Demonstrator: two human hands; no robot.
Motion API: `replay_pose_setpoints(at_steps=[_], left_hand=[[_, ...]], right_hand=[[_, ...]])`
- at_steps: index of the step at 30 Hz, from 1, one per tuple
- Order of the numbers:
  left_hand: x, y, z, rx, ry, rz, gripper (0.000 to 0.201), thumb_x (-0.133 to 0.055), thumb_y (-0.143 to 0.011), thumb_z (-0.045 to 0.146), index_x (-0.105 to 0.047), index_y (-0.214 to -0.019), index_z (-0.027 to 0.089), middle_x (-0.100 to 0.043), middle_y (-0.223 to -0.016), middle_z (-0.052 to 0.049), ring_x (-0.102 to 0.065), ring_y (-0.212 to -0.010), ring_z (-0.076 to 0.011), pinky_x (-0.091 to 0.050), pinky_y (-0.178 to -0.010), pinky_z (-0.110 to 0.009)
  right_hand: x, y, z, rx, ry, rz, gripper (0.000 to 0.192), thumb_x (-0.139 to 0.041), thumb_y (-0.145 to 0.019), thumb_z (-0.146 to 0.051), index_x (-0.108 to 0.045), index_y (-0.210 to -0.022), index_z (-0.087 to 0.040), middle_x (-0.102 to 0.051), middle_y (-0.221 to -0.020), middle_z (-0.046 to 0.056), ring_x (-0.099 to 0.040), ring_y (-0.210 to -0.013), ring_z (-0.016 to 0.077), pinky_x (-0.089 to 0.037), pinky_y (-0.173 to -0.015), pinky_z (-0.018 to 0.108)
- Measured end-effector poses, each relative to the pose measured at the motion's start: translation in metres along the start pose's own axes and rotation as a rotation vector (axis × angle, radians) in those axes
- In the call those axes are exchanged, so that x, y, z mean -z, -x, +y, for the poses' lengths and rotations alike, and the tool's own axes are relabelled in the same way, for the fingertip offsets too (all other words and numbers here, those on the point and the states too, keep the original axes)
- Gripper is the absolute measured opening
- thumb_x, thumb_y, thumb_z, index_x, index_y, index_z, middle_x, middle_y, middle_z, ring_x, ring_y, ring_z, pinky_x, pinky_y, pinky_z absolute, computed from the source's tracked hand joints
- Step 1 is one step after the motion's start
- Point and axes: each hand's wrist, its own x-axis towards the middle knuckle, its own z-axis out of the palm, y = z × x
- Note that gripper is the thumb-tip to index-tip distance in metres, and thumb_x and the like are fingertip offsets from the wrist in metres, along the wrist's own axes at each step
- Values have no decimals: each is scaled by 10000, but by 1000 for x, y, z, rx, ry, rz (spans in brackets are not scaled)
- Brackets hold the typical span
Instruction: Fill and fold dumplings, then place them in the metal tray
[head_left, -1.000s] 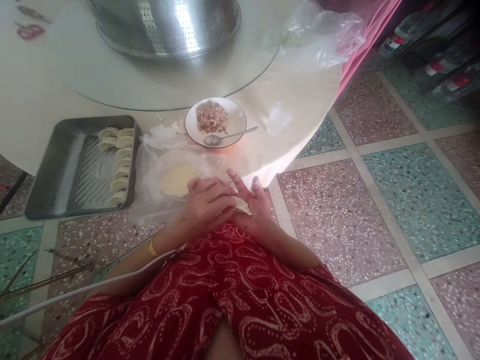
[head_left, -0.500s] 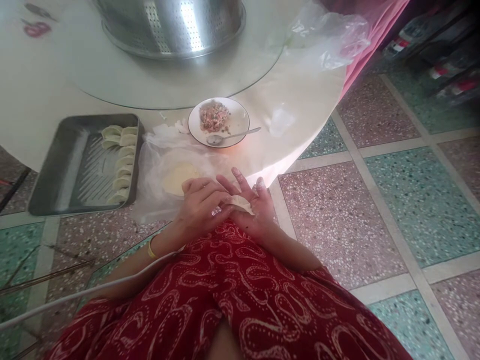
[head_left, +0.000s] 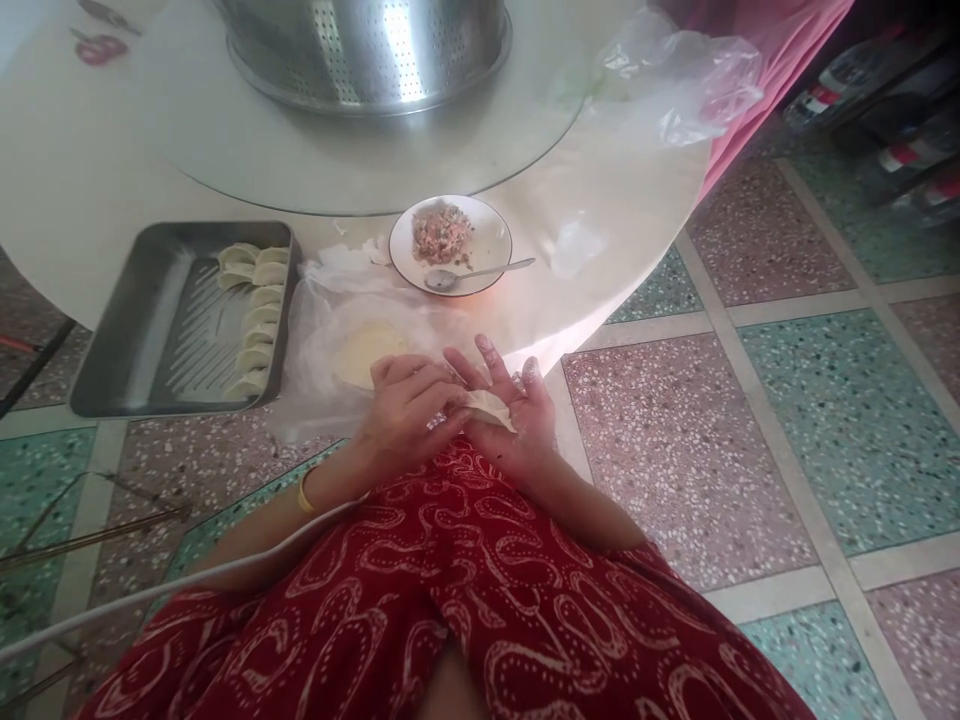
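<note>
A pale folded dumpling (head_left: 490, 407) lies between my two hands, just beyond the table's front edge. My left hand (head_left: 409, 405) pinches its left end, fingers curled together. In my right hand (head_left: 521, 415) the dumpling rests between the thumb and the fingers, which are partly spread and dusted with flour. Beyond my left hand, a round dumpling wrapper (head_left: 371, 345) lies on a crumpled clear plastic bag (head_left: 315, 325). A white plate (head_left: 491, 235) holds minced filling (head_left: 441, 235) and a metal spoon (head_left: 444, 280). Finished dumplings (head_left: 262, 320) line the right side of a grey baking tray (head_left: 124, 350).
A perforated metal steamer (head_left: 367, 50) stands on the glass turntable (head_left: 262, 160). Red-handled scissors (head_left: 99, 48) lie far left. A clear bag (head_left: 690, 80) sits at the far right, with bottles (head_left: 832, 85) beyond. A white cable (head_left: 187, 578) crosses my left forearm.
The camera view has shifted slightly, so the table things appear a little farther right. Both hands keep hold of the dumpling, with little visible change in their grip.
</note>
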Motion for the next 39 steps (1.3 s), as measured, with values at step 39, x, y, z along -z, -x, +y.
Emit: replay_pose_setpoints(at_steps=[39], left_hand=[[-8, -3, 4, -69, 54, 0, 77, -658, -870, 171, -599, -879, 219, -686, -818, -10, -555, -832, -203, -442, -730, -362]], right_hand=[[0, -2, 2, -11, -10, 11, 536, -258, -949, -581, -561, -1257, -263, -691, -1229, 76, -671, -958, 199, -574, -844, 419]])
